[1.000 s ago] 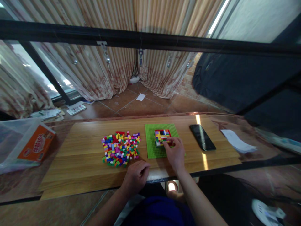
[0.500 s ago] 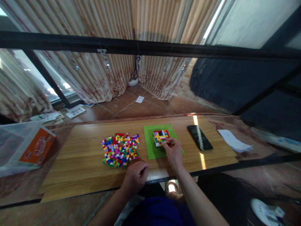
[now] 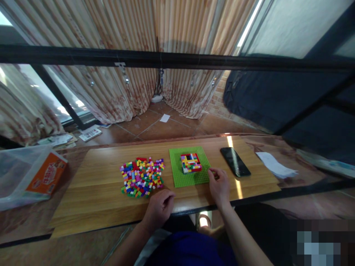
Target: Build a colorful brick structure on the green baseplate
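Observation:
A small block build [image 3: 191,163] of many colours, with a dark gap in its top, stands on a green studded baseplate [image 3: 177,181]. My right hand [image 3: 219,185] is at the plate's lower right corner, apart from the build. Its thumb and fingers are curled together, and whatever may be between them is too small to make out. My left hand [image 3: 160,207] rests curled at the table's near edge, just below a spread of loose toy bricks [image 3: 142,176]. The inside of that closed hand is hidden.
A black phone [image 3: 235,162] lies right of the baseplate on the wooden tabletop [image 3: 91,184], with white paper [image 3: 276,165] beyond it. At the far left is a clear plastic tub [image 3: 24,177] with an orange label. Curtains [image 3: 124,85] hang behind a dark rail [image 3: 177,60].
My right hand has left the build's near right side and moved right, to the baseplate's corner. My left hand and the loose bricks have stayed in place.

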Available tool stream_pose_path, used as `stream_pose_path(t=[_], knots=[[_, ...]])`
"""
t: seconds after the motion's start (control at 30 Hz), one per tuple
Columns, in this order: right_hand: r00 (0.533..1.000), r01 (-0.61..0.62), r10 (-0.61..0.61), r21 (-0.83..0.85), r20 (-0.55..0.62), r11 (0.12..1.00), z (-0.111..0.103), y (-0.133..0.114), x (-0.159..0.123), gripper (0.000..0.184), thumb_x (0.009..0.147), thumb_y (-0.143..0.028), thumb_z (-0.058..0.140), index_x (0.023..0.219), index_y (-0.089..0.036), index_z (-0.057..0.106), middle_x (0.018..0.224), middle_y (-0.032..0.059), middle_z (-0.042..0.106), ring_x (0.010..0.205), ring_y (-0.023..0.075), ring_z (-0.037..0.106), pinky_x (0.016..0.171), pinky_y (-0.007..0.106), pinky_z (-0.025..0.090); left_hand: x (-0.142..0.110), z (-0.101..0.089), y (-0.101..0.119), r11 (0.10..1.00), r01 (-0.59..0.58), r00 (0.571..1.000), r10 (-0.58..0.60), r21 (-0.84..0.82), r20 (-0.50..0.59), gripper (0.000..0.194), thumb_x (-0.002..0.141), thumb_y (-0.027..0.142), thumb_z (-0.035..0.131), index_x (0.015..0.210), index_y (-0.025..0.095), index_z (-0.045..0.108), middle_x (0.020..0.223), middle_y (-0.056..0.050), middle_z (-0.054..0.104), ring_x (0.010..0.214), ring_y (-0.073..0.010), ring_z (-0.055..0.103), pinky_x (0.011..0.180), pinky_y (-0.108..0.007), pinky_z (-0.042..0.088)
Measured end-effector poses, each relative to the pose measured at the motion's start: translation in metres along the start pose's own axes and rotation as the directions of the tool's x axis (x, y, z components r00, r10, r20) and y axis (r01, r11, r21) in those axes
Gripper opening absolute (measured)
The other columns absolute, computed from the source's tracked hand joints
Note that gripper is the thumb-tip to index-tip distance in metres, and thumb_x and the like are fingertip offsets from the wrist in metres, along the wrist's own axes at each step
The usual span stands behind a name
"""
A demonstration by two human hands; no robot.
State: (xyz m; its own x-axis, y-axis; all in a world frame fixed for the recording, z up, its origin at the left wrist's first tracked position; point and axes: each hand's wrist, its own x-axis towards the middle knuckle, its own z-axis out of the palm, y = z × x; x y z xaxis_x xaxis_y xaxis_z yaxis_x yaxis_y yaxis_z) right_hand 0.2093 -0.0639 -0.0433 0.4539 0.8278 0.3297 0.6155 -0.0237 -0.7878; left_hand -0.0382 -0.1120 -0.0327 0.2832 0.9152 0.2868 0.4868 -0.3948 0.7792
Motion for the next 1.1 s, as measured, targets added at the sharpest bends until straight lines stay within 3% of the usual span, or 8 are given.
stream_pose_path(t=[0.17, 0.27, 0.33, 0.53, 0.67, 0.83, 1.1], knots=[[0.992, 0.114, -0.107, -0.098, 0.067, 0.989, -0.003, 0.015, 0.002, 0.024, 0.084, -0.035, 0.051, 0.085, -0.016, 0.066, 0.085, 0.0095, 0.062, 0.077, 0.0215, 0.057, 0.071, 0.036, 0.045, 0.007, -0.015, -0.001, 0.999, 0.039, 0.995, -0.036, 0.024, -0.096, 0.015, 0.088, 0.019, 0.051, 0.090, 0.019, 0.065, 0.083, -0.003, 0.070, 0.076, -0.0138, 0.065, 0.071, -0.024, 0.051], [0.989, 0.135, -0.126, -0.137, 0.072, 0.981, -0.001, 0.017, 0.001, 0.026, 0.086, -0.036, 0.049, 0.087, -0.016, 0.066, 0.086, 0.0100, 0.063, 0.079, 0.0227, 0.058, 0.071, 0.036, 0.045, 0.023, -0.031, -0.009, 0.985, 0.110, 0.976, -0.082, 0.131, -0.202, 0.017, 0.086, 0.017, 0.049, 0.094, 0.019, 0.065, 0.088, -0.004, 0.069, 0.079, -0.0147, 0.064, 0.074, -0.026, 0.052], [0.989, 0.137, -0.127, -0.155, 0.071, 0.978, 0.001, 0.018, -0.001, 0.026, 0.086, -0.036, 0.049, 0.088, -0.016, 0.066, 0.086, 0.0100, 0.063, 0.078, 0.0226, 0.058, 0.070, 0.036, 0.045, 0.035, -0.040, -0.015, 0.954, 0.157, 0.973, -0.106, 0.254, -0.205, 0.018, 0.084, 0.015, 0.051, 0.091, 0.019, 0.066, 0.089, -0.004, 0.068, 0.083, -0.0169, 0.063, 0.078, -0.030, 0.051], [0.985, 0.162, -0.154, -0.124, 0.074, 0.979, 0.002, 0.023, -0.002, 0.025, 0.086, -0.035, 0.049, 0.087, -0.017, 0.067, 0.091, 0.0108, 0.063, 0.084, 0.0237, 0.059, 0.075, 0.038, 0.046, 0.066, -0.041, -0.019, 0.789, 0.169, 0.986, -0.138, 0.591, -0.097, 0.013, 0.080, 0.018, 0.057, 0.086, 0.020, 0.068, 0.095, -0.008, 0.064, 0.091, -0.0228, 0.060, 0.086, -0.036, 0.048], [0.986, 0.160, -0.152, -0.123, 0.073, 0.979, 0.002, 0.024, -0.003, 0.025, 0.086, -0.033, 0.049, 0.087, -0.017, 0.067, 0.092, 0.0111, 0.064, 0.085, 0.0240, 0.059, 0.076, 0.038, 0.047, 0.074, -0.034, -0.012, 0.705, 0.165, 0.983, -0.176, 0.690, -0.055, 0.011, 0.079, 0.017, 0.056, 0.079, 0.018, 0.067, 0.087, -0.009, 0.063, 0.088, -0.0247, 0.059, 0.085, -0.039, 0.046], [0.987, 0.153, -0.145, -0.125, 0.067, 0.980, 0.002, 0.021, -0.003, 0.023, 0.085, -0.031, 0.049, 0.085, -0.017, 0.068, 0.092, 0.0112, 0.065, 0.085, 0.0237, 0.060, 0.076, 0.038, 0.047, 0.078, -0.032, -0.008, 0.678, 0.190, 0.974, -0.221, 0.710, -0.050, 0.015, 0.080, 0.015, 0.052, 0.074, 0.018, 0.066, 0.083, -0.010, 0.063, 0.085, -0.0254, 0.059, 0.082, -0.040, 0.045], [0.992, 0.119, -0.115, -0.091, 0.048, 0.989, 0.003, 0.017, -0.003, 0.023, 0.085, -0.032, 0.050, 0.084, -0.018, 0.069, 0.093, 0.0105, 0.065, 0.085, 0.0233, 0.060, 0.075, 0.037, 0.048, 0.085, -0.032, -0.006, 0.686, 0.096, 0.982, -0.185, 0.721, 0.045, 0.018, 0.083, 0.012, 0.049, 0.080, 0.018, 0.066, 0.087, -0.012, 0.066, 0.088, -0.0271, 0.061, 0.081, -0.040, 0.044]])
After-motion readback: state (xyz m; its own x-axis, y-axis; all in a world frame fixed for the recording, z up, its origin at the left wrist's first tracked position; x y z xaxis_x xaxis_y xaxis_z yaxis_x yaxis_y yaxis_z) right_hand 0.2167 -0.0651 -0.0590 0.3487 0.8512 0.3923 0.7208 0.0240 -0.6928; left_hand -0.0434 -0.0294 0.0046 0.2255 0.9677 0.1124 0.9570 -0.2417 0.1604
